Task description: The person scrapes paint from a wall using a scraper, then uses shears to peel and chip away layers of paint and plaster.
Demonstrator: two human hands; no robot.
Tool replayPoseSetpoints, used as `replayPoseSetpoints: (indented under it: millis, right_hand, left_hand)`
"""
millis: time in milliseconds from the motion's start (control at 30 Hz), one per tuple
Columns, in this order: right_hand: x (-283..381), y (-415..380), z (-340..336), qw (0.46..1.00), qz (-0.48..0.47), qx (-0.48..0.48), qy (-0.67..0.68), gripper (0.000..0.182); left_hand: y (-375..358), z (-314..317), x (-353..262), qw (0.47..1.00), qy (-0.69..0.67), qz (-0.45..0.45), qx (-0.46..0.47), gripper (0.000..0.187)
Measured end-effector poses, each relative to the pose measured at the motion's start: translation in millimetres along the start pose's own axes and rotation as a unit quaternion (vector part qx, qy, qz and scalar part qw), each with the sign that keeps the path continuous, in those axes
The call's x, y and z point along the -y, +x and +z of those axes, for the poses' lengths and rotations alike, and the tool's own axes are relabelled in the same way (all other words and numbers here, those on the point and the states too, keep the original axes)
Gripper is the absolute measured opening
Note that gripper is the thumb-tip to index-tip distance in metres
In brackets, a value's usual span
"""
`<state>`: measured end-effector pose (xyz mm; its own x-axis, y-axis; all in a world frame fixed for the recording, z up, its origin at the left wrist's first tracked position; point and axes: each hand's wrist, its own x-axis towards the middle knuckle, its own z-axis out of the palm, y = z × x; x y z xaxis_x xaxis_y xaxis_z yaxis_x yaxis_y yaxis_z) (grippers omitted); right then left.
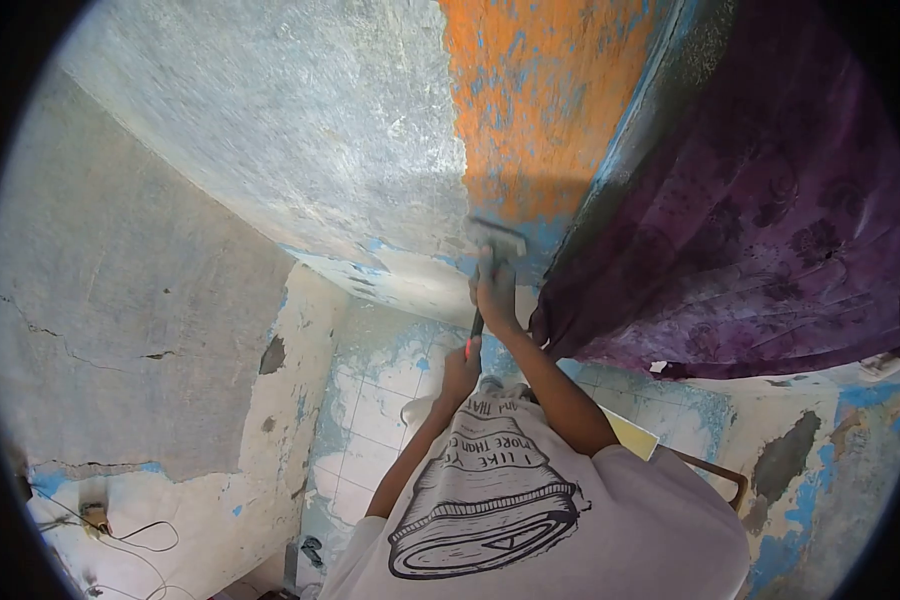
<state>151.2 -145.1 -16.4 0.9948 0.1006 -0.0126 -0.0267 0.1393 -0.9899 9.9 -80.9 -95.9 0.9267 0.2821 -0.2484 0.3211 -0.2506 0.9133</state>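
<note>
A long-handled scraper [500, 235] has its wide head against the wall, at the lower end of the orange painted strip [540, 110]. My right hand [494, 285] is closed around the tool just below its head. Lower on the handle, near a red part, my left hand [461, 366] is wrapped round it. Grey, stripped wall [350, 130] lies left of the orange strip, and blue and white patches show around the scraper head. The head looks slightly blurred.
A purple patterned curtain [770, 230] hangs close on the right. Below is a tiled floor [360, 425] with pale stains. A yellow board [634, 438] and a brown curved frame [738, 490] are beside my right arm. Loose wires [135, 540] run at the lower left.
</note>
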Motion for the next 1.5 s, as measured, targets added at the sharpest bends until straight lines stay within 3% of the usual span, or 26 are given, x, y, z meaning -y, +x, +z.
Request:
replayPoseSetpoints:
  millis: [133,333,467,567,667,767,867,967,1033,1133,1200,1300,1367,1500]
  right_hand:
    - [-1,-11,-5,0.996,0.081,0.008,0.040,0.060]
    - [-3,-15,-3,0.982,0.115,0.019,0.146,0.052]
    - [-5,-14,5,0.986,0.092,-0.019,0.137,0.052]
    - [43,-5,12,0.986,0.063,0.045,0.150,0.048]
    - [41,0,10,0.986,0.045,0.063,0.145,0.047]
    - [4,-9,4,0.989,0.053,0.035,0.130,0.049]
    - [6,-3,5,0.985,0.076,0.034,0.154,0.051]
    - [44,0,13,0.991,0.031,0.042,0.123,0.051]
    - [46,1,15,0.983,0.049,0.041,0.174,0.051]
    - [-12,-8,12,0.986,0.088,-0.020,0.140,0.051]
    - [-31,-10,9,0.989,0.070,-0.006,0.132,0.049]
    - [0,-1,18,0.991,0.066,0.002,0.113,0.045]
    - [30,-1,25,0.996,-0.008,0.009,0.089,0.042]
    - [-14,3,18,0.999,-0.020,-0.026,0.022,0.044]
  left_hand:
    - [-14,-1,-3,0.997,0.051,-0.066,0.004,0.066]
    - [-19,-6,8,0.999,0.039,-0.034,-0.008,0.064]
    - [-15,-6,13,0.999,0.024,0.023,-0.016,0.062]
    - [-6,-12,-30,0.998,0.005,0.049,-0.051,0.060]
    - [0,-12,-31,0.995,-0.023,0.074,-0.056,0.060]
    - [-1,-3,16,0.999,0.038,0.023,-0.026,0.061]
    - [-1,-12,1,0.998,0.039,0.042,-0.033,0.062]
    - [5,-17,-32,0.996,-0.013,0.072,-0.056,0.061]
    - [7,-16,-19,0.997,0.003,0.061,-0.057,0.060]
    - [9,-13,27,0.998,0.033,0.041,-0.045,0.058]
    - [-1,-14,38,0.998,0.048,0.031,-0.034,0.057]
    - [8,-20,7,0.995,0.055,0.055,-0.064,0.057]
    - [10,-26,-17,0.997,0.011,0.050,-0.056,0.056]
    - [19,-16,25,0.996,0.052,0.061,-0.041,0.054]
